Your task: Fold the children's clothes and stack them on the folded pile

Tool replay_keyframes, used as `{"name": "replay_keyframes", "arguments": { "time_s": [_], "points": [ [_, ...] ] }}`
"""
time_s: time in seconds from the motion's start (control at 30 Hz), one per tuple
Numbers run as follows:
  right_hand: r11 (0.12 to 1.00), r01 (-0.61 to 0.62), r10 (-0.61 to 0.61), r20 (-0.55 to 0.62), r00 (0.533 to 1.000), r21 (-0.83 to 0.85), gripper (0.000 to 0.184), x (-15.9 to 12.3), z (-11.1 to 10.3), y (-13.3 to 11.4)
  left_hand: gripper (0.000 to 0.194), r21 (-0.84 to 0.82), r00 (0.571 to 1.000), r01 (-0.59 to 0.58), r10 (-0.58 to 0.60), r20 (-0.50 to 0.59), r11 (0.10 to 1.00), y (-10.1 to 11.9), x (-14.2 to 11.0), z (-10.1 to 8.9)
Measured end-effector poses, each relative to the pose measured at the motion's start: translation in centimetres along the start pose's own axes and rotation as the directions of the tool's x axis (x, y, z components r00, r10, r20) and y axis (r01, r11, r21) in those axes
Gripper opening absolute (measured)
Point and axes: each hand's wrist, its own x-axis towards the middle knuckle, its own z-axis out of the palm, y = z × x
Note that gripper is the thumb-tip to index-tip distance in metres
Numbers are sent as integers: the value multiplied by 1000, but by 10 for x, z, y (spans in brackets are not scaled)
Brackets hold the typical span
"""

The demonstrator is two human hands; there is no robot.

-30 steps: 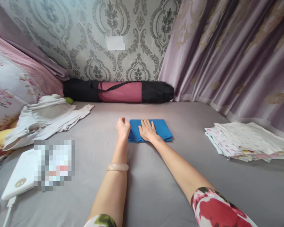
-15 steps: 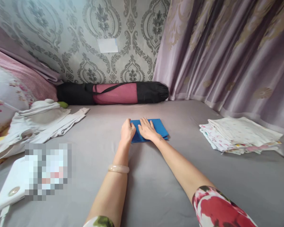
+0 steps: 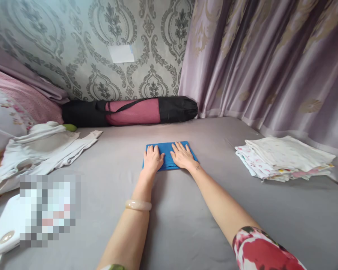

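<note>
A folded blue cloth (image 3: 168, 150) lies flat on the grey bed sheet (image 3: 208, 202), in the middle of the view. My left hand (image 3: 153, 159) rests palm down on its left part, fingers stretched away from me. On the cloth's right part lies my right hand (image 3: 182, 155), also flat with its fingers a little spread. Both palms touch the cloth's top, and neither hand grips it. Some of the cloth is hidden beneath them.
To the right sits a stack of folded white printed cloths (image 3: 284, 157). A black and pink rolled-up bag (image 3: 132, 111) lies along the wall. At left are a rumpled white garment (image 3: 47, 146) and a white device with a cable (image 3: 11, 221), partly blurred out.
My left hand has opened from a closed grip at the cloth's left side and now lies flat on it. My right hand has slid slightly right. The view has shifted a little.
</note>
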Motion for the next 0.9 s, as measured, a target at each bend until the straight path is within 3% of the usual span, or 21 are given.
{"name": "replay_keyframes", "arguments": {
  "time_s": [0.17, 0.4, 0.67, 0.8, 0.9],
  "points": [
    [998, -7, 6, 20, 1000, 54, 60, 0, -7, 4, 46, 40, 999, 3, -5, 46, 999, -1, 0, -1],
    [990, -135, 138, -75, 988, 46, 62, -4, -18, 22, 54, 70, 997, 69, -71, 22, 995, -11, 1, -4],
    [979, -186, 179, 92, 980, 78, 67, -3, -8, 26, 59, 76, 983, 123, -132, 129, 990, -15, 1, 1],
    [955, -198, 181, 94, 979, 221, 62, 2, -15, 31, 58, 48, 984, 143, -147, 97, 989, -18, 3, -5],
    [847, -266, 274, 50, 960, 459, 54, 7, -26, 42, 53, 19, 975, 222, -222, 27, 975, -22, 7, -14]
  ]
}}
